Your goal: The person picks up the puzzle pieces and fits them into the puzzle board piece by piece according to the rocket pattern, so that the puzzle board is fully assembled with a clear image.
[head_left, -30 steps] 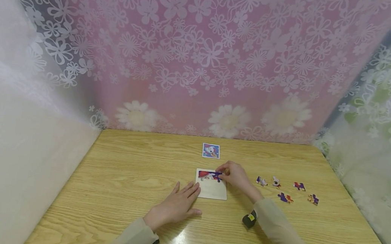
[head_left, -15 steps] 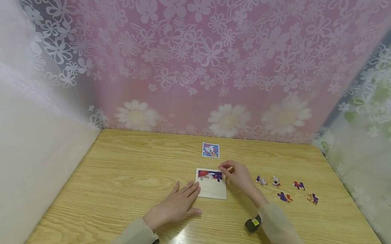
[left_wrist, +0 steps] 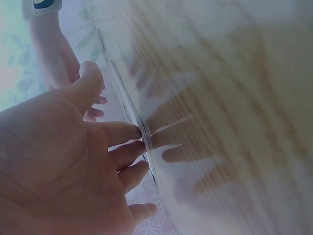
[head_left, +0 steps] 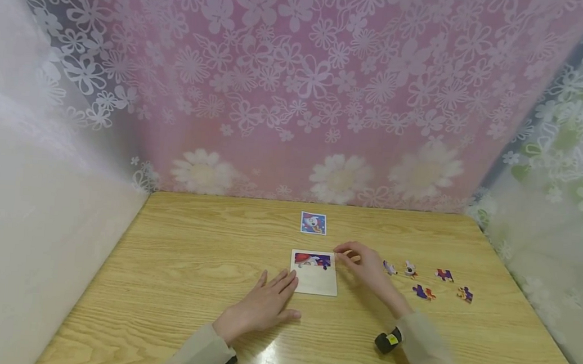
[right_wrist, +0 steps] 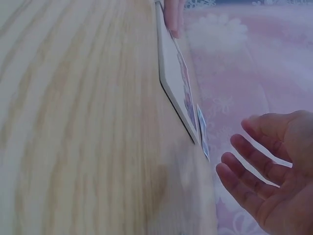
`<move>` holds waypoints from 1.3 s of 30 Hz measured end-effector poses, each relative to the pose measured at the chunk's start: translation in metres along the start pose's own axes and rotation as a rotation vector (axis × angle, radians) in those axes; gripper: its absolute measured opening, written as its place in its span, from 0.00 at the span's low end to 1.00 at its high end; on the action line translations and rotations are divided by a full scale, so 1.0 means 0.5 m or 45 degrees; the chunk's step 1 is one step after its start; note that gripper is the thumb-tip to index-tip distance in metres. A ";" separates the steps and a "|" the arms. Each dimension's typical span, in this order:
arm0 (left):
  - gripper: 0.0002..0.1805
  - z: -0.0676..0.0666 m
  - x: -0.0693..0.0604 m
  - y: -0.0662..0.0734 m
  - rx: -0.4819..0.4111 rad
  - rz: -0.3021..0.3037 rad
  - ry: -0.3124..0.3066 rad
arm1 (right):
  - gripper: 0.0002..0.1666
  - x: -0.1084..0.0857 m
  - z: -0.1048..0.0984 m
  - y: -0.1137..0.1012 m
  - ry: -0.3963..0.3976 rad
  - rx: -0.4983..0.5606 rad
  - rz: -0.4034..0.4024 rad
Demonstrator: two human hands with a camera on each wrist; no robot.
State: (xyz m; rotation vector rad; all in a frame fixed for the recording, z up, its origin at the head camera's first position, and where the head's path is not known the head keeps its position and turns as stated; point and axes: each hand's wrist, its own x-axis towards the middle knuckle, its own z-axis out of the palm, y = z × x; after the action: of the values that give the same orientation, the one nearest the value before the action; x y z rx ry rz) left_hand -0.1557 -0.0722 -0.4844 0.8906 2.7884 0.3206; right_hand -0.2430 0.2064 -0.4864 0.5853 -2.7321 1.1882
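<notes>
A white square puzzle board (head_left: 317,282) lies on the table, with joined red, white and purple pieces (head_left: 312,260) along its far edge. The left hand (head_left: 262,307) rests flat with its fingertips on the board's left edge; the left wrist view shows those fingers (left_wrist: 128,134) at the edge. Just off the board's far right corner is the right hand (head_left: 366,269), its fingers loosely bent and nothing between them. The right wrist view shows that hand (right_wrist: 274,171) apart from the board (right_wrist: 172,73).
Several loose puzzle pieces lie right of the right hand, among them a red and purple one (head_left: 444,275) and a purple and orange one (head_left: 423,293). A small picture card (head_left: 313,223) lies beyond the board. Patterned curtains (head_left: 298,92) stand behind the wooden table (head_left: 190,254).
The right hand has let go of the piece at the board's top right and moved right, off the pieces. The left hand has stayed in place.
</notes>
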 end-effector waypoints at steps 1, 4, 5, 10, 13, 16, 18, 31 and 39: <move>0.43 0.002 0.000 -0.001 -0.003 -0.001 0.002 | 0.10 -0.004 -0.007 0.003 0.016 -0.011 0.005; 0.43 0.003 0.000 -0.002 -0.015 -0.001 0.009 | 0.11 -0.016 -0.030 0.013 0.047 -0.030 0.031; 0.42 0.003 0.000 -0.002 -0.020 0.001 0.012 | 0.12 -0.020 -0.038 0.018 0.052 -0.034 0.035; 0.42 0.002 0.000 -0.002 -0.033 0.010 0.024 | 0.14 -0.045 -0.085 0.037 0.068 -0.139 0.068; 0.41 0.004 0.001 -0.003 -0.034 0.014 0.033 | 0.14 -0.056 -0.109 0.054 0.069 -0.237 0.039; 0.41 0.009 0.000 -0.006 -0.021 0.017 0.038 | 0.14 -0.066 -0.127 0.074 0.057 -0.316 0.030; 0.41 0.011 -0.001 -0.007 -0.012 0.019 0.036 | 0.15 -0.073 -0.137 0.084 0.036 -0.362 0.048; 0.40 0.003 -0.022 0.000 0.004 0.019 0.019 | 0.15 -0.089 -0.157 0.109 -0.068 -0.573 0.079; 0.40 -0.005 -0.029 0.007 0.005 0.020 0.022 | 0.16 -0.082 -0.150 0.120 -0.093 -0.669 0.086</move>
State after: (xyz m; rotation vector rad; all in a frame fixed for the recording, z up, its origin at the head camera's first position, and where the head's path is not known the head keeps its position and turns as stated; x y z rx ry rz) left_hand -0.1429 -0.0782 -0.4796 0.9149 2.8004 0.3270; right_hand -0.2327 0.3101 -0.4856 0.4740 -2.9637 0.4203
